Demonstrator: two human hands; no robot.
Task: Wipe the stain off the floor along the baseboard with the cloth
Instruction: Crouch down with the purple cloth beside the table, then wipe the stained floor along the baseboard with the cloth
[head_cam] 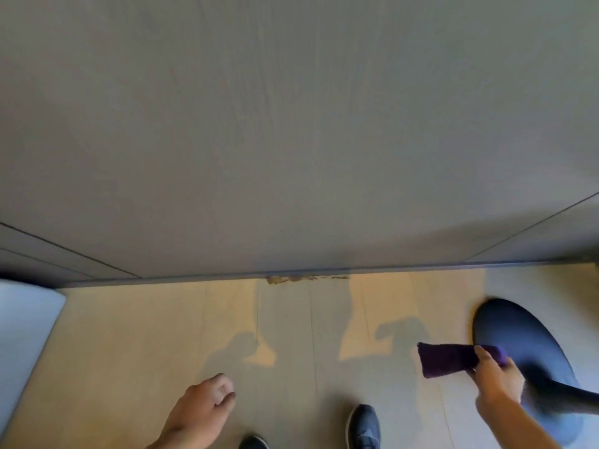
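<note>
A brownish stain [306, 279] runs along the floor right against the dark baseboard [194, 280], near the middle of the view. My right hand [494, 382] holds a folded purple cloth [450, 359] in the air at the lower right, well short of the stain. My left hand [201, 406] hangs at the lower middle with its fingers loosely curled and nothing in it. The tips of my two dark shoes [364, 426] show at the bottom edge.
A grey wall panel [291, 124] fills the upper view. A dark blue oval seat or mat [525, 345] lies at the right, beside my right hand. A pale blue-white object [26, 325] stands at the left edge. The floor [146, 335] is light wood planks.
</note>
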